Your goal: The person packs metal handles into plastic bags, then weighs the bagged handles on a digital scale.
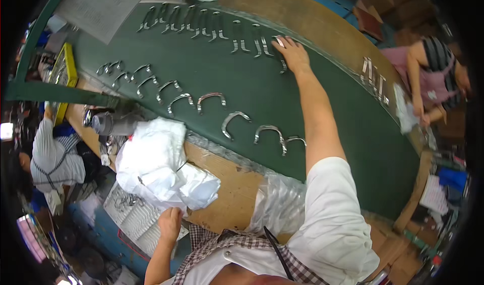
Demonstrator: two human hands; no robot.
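My right hand (294,54) is stretched far out over the green work surface (252,88). Its fingers close over the top of a shiny U-shaped metal piece (283,66), whose bent leg sticks out below them. To its left runs a row of similar two-legged metal pieces (202,23). Nearer to me, curved chrome hoops (212,96) form a second row, passing under my right arm at its end. My left hand (170,223) is low at the left, fingers curled, beside a heap of white plastic bags (156,159); what it holds, if anything, is hidden.
A green metal frame (65,94) crosses the left side. Clear plastic sheeting (277,202) hangs over the near edge. At right, a co-worker in pink (428,73) sits by flat metal strips (374,78); another person (58,154) is at left near a yellow tray (68,73).
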